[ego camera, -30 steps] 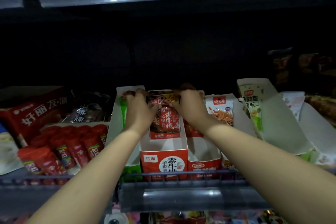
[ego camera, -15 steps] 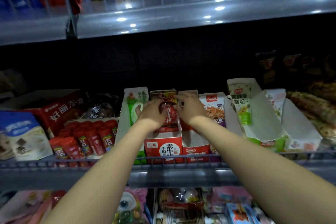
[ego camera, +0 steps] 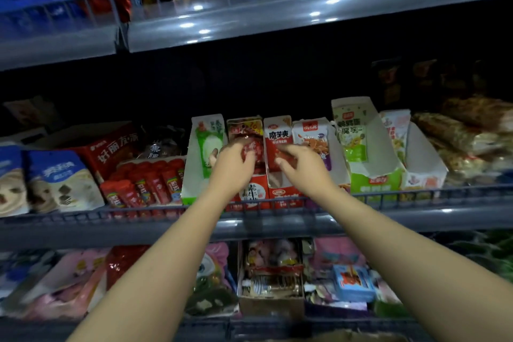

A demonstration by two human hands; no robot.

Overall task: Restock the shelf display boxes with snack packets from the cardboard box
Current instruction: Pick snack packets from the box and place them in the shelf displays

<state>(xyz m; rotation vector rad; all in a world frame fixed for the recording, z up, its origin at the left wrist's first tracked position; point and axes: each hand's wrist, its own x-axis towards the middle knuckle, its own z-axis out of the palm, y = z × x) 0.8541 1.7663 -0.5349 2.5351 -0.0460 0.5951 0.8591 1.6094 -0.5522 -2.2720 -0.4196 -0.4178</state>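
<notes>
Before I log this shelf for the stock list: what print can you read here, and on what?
"好丽友·派" on the red carton.
"魔芋爽" on the red-and-white display box.
"魔芋" on the green display box.
"16" on the red display box between the left hand and right hand.
Other print is too blurred.

The person's left hand has slipped from the top edge of the upright red snack packet down over its front, inside the red-and-white cardboard display box. The right hand has drawn off to that box's right, in front of the neighbouring red carton, fingers loosely curled, seemingly holding nothing, though blur hides the detail.
</notes>
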